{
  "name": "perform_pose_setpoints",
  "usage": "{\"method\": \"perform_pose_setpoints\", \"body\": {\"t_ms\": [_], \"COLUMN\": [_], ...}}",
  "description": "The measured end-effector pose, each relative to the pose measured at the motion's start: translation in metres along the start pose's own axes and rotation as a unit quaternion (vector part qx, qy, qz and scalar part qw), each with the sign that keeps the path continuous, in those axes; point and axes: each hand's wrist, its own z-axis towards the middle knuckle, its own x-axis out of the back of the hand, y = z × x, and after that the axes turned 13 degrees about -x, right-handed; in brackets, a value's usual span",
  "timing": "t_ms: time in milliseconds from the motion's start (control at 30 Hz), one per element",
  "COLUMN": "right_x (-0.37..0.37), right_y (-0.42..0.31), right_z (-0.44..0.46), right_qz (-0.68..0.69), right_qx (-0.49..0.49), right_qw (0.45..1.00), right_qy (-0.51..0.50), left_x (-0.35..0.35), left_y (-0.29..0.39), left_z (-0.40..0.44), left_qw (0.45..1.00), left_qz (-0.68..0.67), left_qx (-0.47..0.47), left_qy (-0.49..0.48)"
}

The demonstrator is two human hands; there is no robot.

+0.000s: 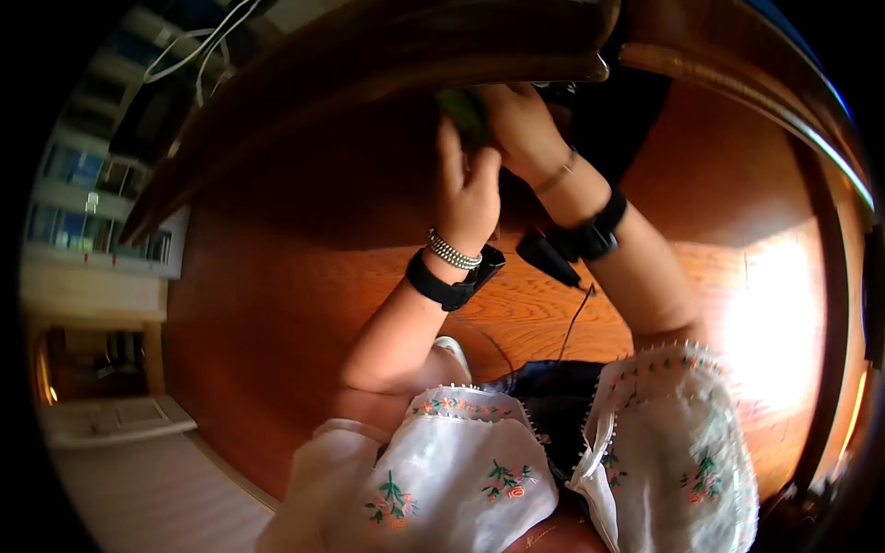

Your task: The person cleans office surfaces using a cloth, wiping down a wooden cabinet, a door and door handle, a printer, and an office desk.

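Note:
A dark green thing (464, 115), blurred and in shadow, sits between my hands below a dark wooden edge. I cannot make out its kind. My left hand (468, 198) is at its lower left, fingers curled up against it and thumb apart on the near side. From the right, my right hand (524, 131) reaches over beside it, with the fingers bent toward the green thing and the fingertips mostly hidden. Black straps with dark box-like devices circle both wrists; the left also has a beaded bracelet (454, 251), the right a thin bangle (556, 172).
A dark wooden furniture edge (396, 69) curves above my hands. Below is a brown wooden floor (530, 318) with a thin black cable. White cords (207, 41) hang at upper left. A white panelled piece (115, 419) stands at left; bright sunlight falls on the right.

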Motion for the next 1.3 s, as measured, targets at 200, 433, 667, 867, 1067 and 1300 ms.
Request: {"method": "perform_pose_setpoints", "body": {"t_ms": [200,433,667,867,1067,1300], "right_x": [0.037,0.120,0.213,0.260,0.194,0.063], "right_y": [0.021,0.112,0.267,0.357,0.237,0.023], "right_z": [0.017,0.011,0.013,0.003,0.069,0.111], "right_qz": [-0.264,-0.193,-0.220,-0.130,0.037,-0.362], "right_qx": [0.233,0.123,-0.149,-0.320,-0.193,-0.082], "right_qw": [0.932,0.965,0.930,0.882,0.951,0.919], "right_qy": [0.091,0.126,0.253,0.319,0.239,0.132], "left_x": [-0.035,-0.030,0.018,0.037,0.041,0.048], "left_y": [-0.008,-0.031,-0.053,-0.062,-0.062,-0.058], "left_z": [-0.024,-0.085,-0.114,-0.117,-0.113,-0.105], "left_qw": [0.992,0.995,0.979,0.974,0.975,0.976], "left_qz": [-0.103,0.035,0.106,0.118,0.097,0.096], "left_qx": [0.044,0.061,0.139,0.169,0.179,0.164], "left_qy": [0.048,-0.074,-0.105,-0.095,-0.088,-0.109]}}
